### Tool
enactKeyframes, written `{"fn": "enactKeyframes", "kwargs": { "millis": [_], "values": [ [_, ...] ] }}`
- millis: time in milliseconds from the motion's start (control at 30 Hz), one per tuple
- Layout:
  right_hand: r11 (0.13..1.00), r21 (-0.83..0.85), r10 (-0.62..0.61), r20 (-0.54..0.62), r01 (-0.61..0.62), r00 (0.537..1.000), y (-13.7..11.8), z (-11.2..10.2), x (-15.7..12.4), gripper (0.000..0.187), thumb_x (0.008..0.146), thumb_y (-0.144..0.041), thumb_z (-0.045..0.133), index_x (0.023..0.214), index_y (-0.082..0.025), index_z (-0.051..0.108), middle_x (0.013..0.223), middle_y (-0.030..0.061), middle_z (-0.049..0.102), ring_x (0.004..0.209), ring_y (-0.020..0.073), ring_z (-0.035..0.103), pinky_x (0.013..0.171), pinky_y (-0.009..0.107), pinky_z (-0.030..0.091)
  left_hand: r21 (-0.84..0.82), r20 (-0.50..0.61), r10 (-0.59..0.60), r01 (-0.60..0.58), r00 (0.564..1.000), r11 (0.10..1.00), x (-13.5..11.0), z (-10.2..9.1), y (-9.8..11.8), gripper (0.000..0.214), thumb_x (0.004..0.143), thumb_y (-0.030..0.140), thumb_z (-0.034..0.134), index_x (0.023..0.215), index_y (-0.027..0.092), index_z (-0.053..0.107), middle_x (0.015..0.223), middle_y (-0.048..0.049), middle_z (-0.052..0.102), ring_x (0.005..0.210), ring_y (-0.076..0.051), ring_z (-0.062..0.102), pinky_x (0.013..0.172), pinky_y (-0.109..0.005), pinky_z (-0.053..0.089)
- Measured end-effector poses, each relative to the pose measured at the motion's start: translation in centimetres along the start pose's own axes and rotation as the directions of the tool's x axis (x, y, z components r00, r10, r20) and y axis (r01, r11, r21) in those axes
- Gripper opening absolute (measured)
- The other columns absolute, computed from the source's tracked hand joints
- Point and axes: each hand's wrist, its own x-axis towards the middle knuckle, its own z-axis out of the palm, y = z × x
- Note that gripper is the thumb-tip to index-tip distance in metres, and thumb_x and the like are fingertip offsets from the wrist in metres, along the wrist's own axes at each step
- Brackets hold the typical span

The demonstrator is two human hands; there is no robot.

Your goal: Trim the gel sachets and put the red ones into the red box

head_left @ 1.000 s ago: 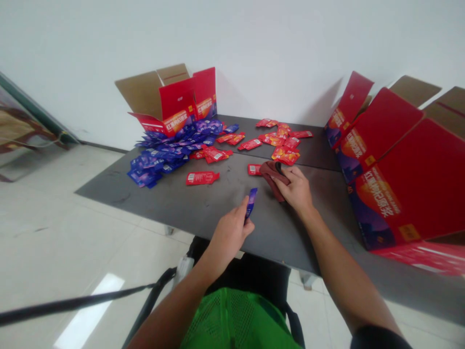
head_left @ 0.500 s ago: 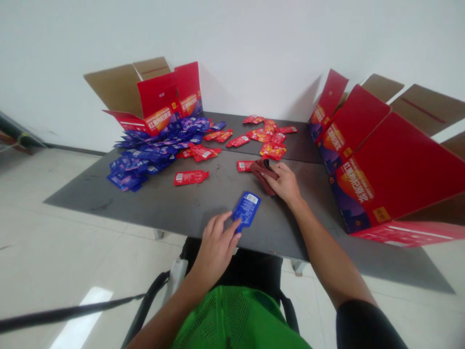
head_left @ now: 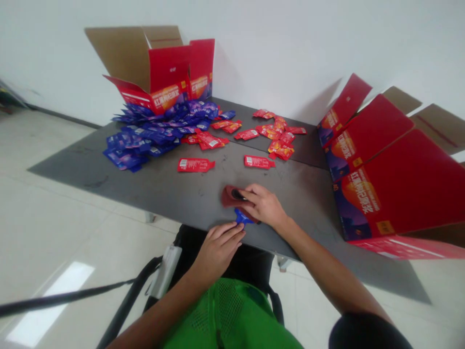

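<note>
A blue flat pouch (head_left: 242, 217) lies near the table's front edge, mostly hidden beneath a folded brown cloth (head_left: 230, 196). My right hand (head_left: 267, 206) is closed on the cloth and presses it over the pouch. A dark patch shows on the cloth by my fingertips. My left hand (head_left: 222, 245) has its fingers together at the pouch's narrow end, holding it against the tabletop; the thumb is hidden. Beyond the hands, a red pouch (head_left: 196, 165) lies on the left and another red pouch (head_left: 259, 162) on the right, both flat with printed backs up.
A heap of blue pouches (head_left: 145, 138) sits at the left before an open red carton (head_left: 169, 72). Several red pouches (head_left: 278, 131) are scattered at the back of the grey table (head_left: 152, 191). Large red cartons (head_left: 392, 179) with raised flaps stand along the right side.
My right hand has brought the cloth left and toward me, off the right red pouch and onto the blue one. My left fingers have drawn together at its narrow end. The view has shifted slightly.
</note>
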Motion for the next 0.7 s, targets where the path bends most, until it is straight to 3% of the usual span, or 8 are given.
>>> {"fn": "enactKeyframes", "kwargs": {
  "millis": [133,200,300,400,467,567,700],
  "values": [
    [0.974,-0.112,0.192,-0.058,-0.197,0.98,4.4,-1.1,0.7,0.034,0.097,-0.035,0.06,0.126,-0.021,0.07,0.108,0.0105,0.067,0.094,0.0238,0.064,0.079,0.033,0.054,-0.031,0.012,-0.017,0.017,1.0,0.999,0.1,-0.2,0.2,0.03,0.102,0.019,0.054,0.13,0.017,0.065,0.137,-0.0076,0.067,0.128,-0.024,0.058,0.102,-0.044,0.048],
    [0.96,-0.114,0.24,-0.134,-0.256,0.961,4.7,-2.1,1.0,0.033,0.098,-0.036,0.058,0.125,-0.021,0.07,0.109,0.0108,0.067,0.095,0.0247,0.064,0.078,0.034,0.055,-0.045,0.024,-0.04,0.041,0.999,0.998,0.2,-0.3,0.3,0.029,0.102,0.019,0.054,0.129,0.018,0.066,0.137,-0.0069,0.067,0.128,-0.023,0.058,0.102,-0.043,0.048],
    [0.973,-0.021,0.219,-0.207,-0.228,0.954,2.0,-2.7,0.5,0.033,0.099,-0.037,0.056,0.127,-0.025,0.069,0.111,0.0103,0.066,0.099,0.025,0.065,0.082,0.036,0.056,-0.062,0.058,-0.062,0.066,0.996,0.996,0.4,-0.5,0.3,0.029,0.102,0.019,0.055,0.129,0.02,0.067,0.139,-0.0054,0.066,0.129,-0.022,0.057,0.102,-0.042,0.047],
    [0.997,0.003,0.08,-0.038,-0.08,0.996,-1.7,-1.7,-0.8,0.037,0.098,-0.034,0.058,0.133,-0.029,0.065,0.111,0.0087,0.067,0.1,0.0246,0.064,0.082,0.036,0.057,-0.067,0.072,-0.071,0.076,0.995,0.995,0.4,-0.5,0.3,0.03,0.101,0.019,0.056,0.129,0.021,0.067,0.136,-0.0051,0.068,0.129,-0.023,0.058,0.103,-0.043,0.047],
    [1.0,0.001,-0.001,0.068,0.001,0.998,-2.7,-0.7,-1.4,0.039,0.097,-0.032,0.059,0.135,-0.03,0.064,0.112,0.0074,0.068,0.1,0.0236,0.064,0.081,0.035,0.057,-0.069,0.073,-0.079,0.084,0.994,0.994,0.3,-0.4,0.2,0.031,0.101,0.019,0.057,0.13,0.021,0.067,0.133,-0.0052,0.07,0.128,-0.023,0.058,0.103,-0.043,0.047],
    [0.999,-0.034,0.018,0.071,-0.015,0.997,-0.9,0.0,-1.1,0.037,0.097,-0.032,0.059,0.133,-0.028,0.066,0.112,0.008,0.068,0.1,0.0236,0.064,0.084,0.036,0.057,-0.084,0.07,-0.082,0.088,0.994,0.993,0.2,-0.2,0.1,0.032,0.1,0.019,0.058,0.13,0.022,0.067,0.136,-0.0053,0.068,0.129,-0.023,0.057,0.103,-0.043,0.047],
    [0.981,-0.164,0.116,0.057,-0.106,0.992,3.9,-1.5,0.9,0.035,0.098,-0.037,0.059,0.129,-0.024,0.068,0.111,0.01,0.067,0.097,0.0252,0.064,0.083,0.037,0.056,-0.094,0.06,-0.085,0.09,0.995,0.991,0.2,-0.1,0.1,0.032,0.1,0.018,0.058,0.13,0.021,0.066,0.138,-0.0059,0.067,0.13,-0.023,0.057,0.102,-0.044,0.048]
  ]
}}
